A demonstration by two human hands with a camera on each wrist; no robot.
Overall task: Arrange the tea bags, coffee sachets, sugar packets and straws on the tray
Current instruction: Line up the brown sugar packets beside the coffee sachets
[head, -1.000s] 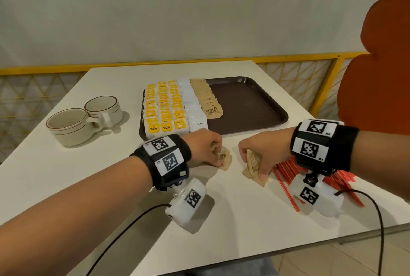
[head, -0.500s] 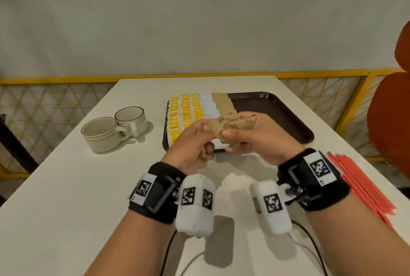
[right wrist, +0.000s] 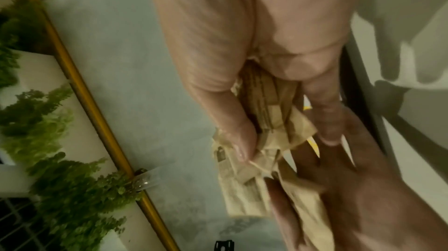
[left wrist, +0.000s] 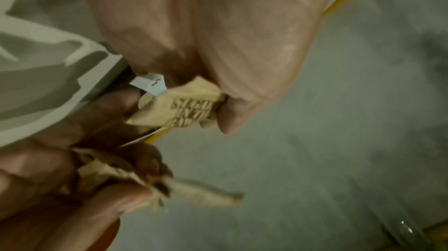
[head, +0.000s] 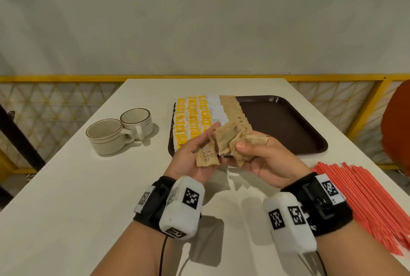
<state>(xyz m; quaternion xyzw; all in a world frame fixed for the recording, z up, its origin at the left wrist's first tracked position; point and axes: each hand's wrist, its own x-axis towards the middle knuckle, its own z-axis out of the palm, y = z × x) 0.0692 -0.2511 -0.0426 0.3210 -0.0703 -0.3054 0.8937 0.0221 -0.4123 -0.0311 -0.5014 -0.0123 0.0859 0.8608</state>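
Both hands are raised palm-up above the white table, just in front of the dark brown tray point(head: 288, 125). My left hand point(head: 195, 151) holds a brown sugar packet point(head: 207, 158) point(left wrist: 177, 111) against its palm. My right hand point(head: 250, 153) grips a bunch of brown sugar packets point(head: 237, 140) point(right wrist: 261, 140) between thumb and fingers. On the tray's left part lie rows of yellow tea bags point(head: 190, 120), white coffee sachets point(head: 216, 111) and brown sugar packets point(head: 235, 109). Red straws point(head: 366, 198) lie in a heap on the table at the right.
Two cream cups point(head: 119, 131) stand on the table left of the tray. The tray's right half is bare. A yellow railing point(head: 66, 78) runs behind the table, and an orange chair point(head: 397, 134) stands at the right edge.
Both hands have lifted off the table with sugar packets and turned palm-up. The left hand has since opened wider, showing one packet on its palm.
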